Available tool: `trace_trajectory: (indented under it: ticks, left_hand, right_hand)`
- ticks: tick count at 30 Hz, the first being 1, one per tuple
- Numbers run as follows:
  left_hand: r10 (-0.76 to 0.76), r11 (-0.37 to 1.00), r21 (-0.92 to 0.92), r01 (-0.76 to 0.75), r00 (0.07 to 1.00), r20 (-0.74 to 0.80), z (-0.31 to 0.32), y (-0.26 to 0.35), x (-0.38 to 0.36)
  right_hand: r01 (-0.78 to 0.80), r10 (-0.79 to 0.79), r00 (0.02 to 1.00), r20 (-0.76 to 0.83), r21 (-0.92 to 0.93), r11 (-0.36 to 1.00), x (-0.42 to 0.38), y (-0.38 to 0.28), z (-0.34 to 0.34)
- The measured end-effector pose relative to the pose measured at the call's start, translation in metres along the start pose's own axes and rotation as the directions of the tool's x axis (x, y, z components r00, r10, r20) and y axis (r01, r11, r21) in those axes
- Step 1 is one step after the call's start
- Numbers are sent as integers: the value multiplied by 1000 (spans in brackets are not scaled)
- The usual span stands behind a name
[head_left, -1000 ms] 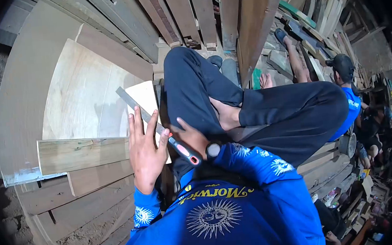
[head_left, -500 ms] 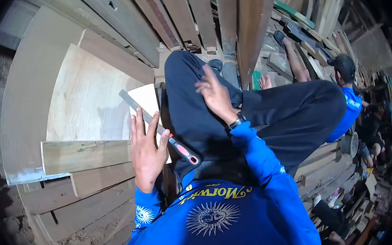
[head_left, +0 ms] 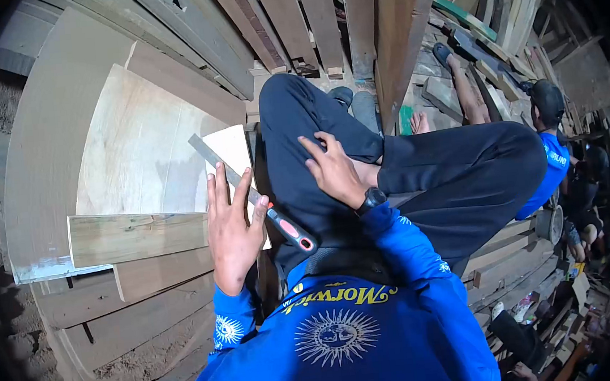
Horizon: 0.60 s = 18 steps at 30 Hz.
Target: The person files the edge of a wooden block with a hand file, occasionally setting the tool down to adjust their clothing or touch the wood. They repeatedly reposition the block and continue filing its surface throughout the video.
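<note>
My left hand (head_left: 235, 240) lies with its fingers stretched and spread, across the blade of a flat metal file (head_left: 206, 150) with a black and red handle. Under the blade and fingers is a pale piece of wood (head_left: 232, 144), partly hidden by the hand. The file's handle points back toward my lap. My right hand (head_left: 338, 175), a dark watch on its wrist, is over my bent leg with fingers loosely apart and nothing in them. Left of my left hand is a narrow greenish-brown board (head_left: 138, 235).
Wide plywood sheets (head_left: 145, 143) are stacked at the left. Long planks (head_left: 290, 21) stand ahead, beside a thick brown board (head_left: 400, 33). On the right sits a person in a blue shirt (head_left: 546, 169), among scattered wood offcuts (head_left: 449, 94).
My right hand has come down and back toward my leg, its fingers now lower. My left hand stays spread on the file. The whole view has shifted slightly.
</note>
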<state>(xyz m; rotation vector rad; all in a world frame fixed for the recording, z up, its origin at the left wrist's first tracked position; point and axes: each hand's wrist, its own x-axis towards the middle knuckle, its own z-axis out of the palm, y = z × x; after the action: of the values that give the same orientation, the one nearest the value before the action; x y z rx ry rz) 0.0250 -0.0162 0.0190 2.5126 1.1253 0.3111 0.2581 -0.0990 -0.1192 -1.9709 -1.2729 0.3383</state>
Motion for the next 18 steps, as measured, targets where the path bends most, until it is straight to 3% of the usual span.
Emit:
trace_trajectory:
  ticks: [2,3,6,8,11,18]
  left_hand:
    - [-3,1000,3,3,1000,2,-1,1,0]
    - [-15,1000,-4,15,1000,1,-1,2,0]
    - [-26,1000,-17,26,1000,-12,0,3,0]
    - [9,999,-36,-11,999,-40,3,-1,1]
    - [-2,1000,-31,1,1000,-25,0,1,1]
    - [-2,1000,2,2,1000,-2,1,1,0]
  right_hand:
    - [268,-253,963,94,-203,942,-5,-13,-3]
    - [207,-172,970,173,-216,954,-13,-16,5]
    - [208,-151,967,205,-296,932,-11,-18,0]
    - [223,-163,962,218,-288,932,-4,-15,-1]
    - [105,-66,972,224,-169,980,7,-14,2]
    - [177,-144,981,130,-291,940,38,-19,9]
